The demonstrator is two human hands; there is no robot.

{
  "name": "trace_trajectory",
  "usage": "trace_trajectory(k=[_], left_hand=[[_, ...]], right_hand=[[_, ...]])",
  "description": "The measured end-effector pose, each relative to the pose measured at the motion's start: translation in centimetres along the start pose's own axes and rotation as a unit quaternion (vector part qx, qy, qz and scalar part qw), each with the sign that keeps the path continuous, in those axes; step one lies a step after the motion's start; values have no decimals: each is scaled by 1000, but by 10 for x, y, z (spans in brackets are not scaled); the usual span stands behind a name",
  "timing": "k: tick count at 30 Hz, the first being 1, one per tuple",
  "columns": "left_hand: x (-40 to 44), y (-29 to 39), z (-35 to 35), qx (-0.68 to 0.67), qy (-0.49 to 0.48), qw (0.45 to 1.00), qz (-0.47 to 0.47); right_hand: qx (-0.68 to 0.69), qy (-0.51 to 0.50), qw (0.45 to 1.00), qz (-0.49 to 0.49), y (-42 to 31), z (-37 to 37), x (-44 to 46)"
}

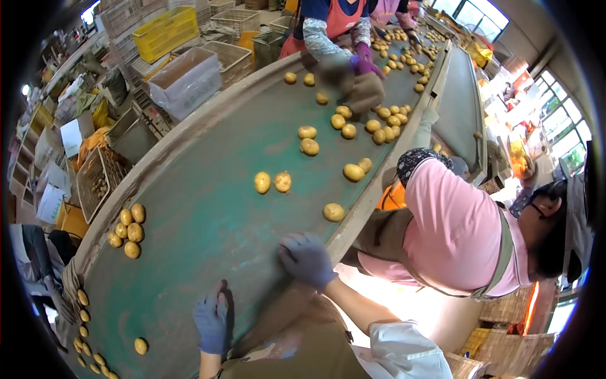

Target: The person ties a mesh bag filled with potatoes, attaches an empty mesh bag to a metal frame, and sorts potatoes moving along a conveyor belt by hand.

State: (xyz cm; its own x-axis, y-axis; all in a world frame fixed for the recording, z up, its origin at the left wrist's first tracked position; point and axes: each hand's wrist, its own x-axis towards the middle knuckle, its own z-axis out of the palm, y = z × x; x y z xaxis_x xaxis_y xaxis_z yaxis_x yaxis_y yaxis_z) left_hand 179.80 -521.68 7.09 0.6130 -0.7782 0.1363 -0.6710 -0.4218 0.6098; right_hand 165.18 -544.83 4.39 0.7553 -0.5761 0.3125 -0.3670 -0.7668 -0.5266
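On the green belt (208,234), my left hand (212,319) in a blue-grey glove rests near the front edge, fingers slightly bent and apart, holding nothing. My right hand (308,259), gloved alike and slightly blurred, is over the belt's right side with loosely bent fingers and nothing visible in it. The closest potato (333,212) to it lies just beyond, beside the right rim. Two potatoes (282,182) sit together in mid-belt. A cluster of several potatoes (135,232) lies at the left, and a lone potato (141,346) is left of my left hand.
A co-worker in pink (454,221) stands close on the right. Across the belt, another co-worker's purple-gloved hands (366,63) are among potatoes, near blurred brown gloves. At the lower left, several potatoes (83,331) line the edge. Crates (183,82) stand beyond the left rim.
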Motion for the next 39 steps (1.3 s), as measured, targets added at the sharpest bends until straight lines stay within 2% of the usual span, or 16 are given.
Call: trace_trajectory(k=[3,5,6,10,15,16,19,21,23,25,27,29,30,32,36,39], left_hand=[[4,-2,1,-8,4,1000,-5],[24,11,11,-26,2,999,-44],[27,11,14,-31,-1,999,-38],[36,14,23,-13,19,1000,-3],[55,13,31,25,28,999,22],[60,20,31,19,39,999,1],[72,32,29,-2,72,996,-46],[75,31,27,-16,96,992,-74],[74,30,23,-28,101,989,-100],[77,33,25,16,96,992,-84],[78,42,25,60,93,991,-69],[80,61,22,68,51,995,-49],[83,70,25,72,52,995,-55],[87,81,33,-9,38,994,-98],[93,95,44,-12,36,995,-95],[99,100,52,-35,27,992,-116]], right_hand=[[12,11,1000,-1,0,-3,-2],[1,-8,1000,21,16,-13,7],[-8,-26,999,33,19,-14,7],[-24,7,999,25,29,-20,11],[65,-34,997,32,37,-36,26],[65,-33,997,31,42,-40,27],[23,31,999,-29,53,-50,31],[-71,6,997,30,68,-54,33],[-228,51,971,-45,105,-64,39],[-122,136,981,71,152,-81,67],[-219,182,956,74,200,-110,100],[-248,134,938,200,237,-124,119],[-243,129,941,197,254,-129,128],[-262,2,932,251,278,-134,139],[-193,-19,948,253,285,-150,147],[-146,2,965,217,298,-154,140]])
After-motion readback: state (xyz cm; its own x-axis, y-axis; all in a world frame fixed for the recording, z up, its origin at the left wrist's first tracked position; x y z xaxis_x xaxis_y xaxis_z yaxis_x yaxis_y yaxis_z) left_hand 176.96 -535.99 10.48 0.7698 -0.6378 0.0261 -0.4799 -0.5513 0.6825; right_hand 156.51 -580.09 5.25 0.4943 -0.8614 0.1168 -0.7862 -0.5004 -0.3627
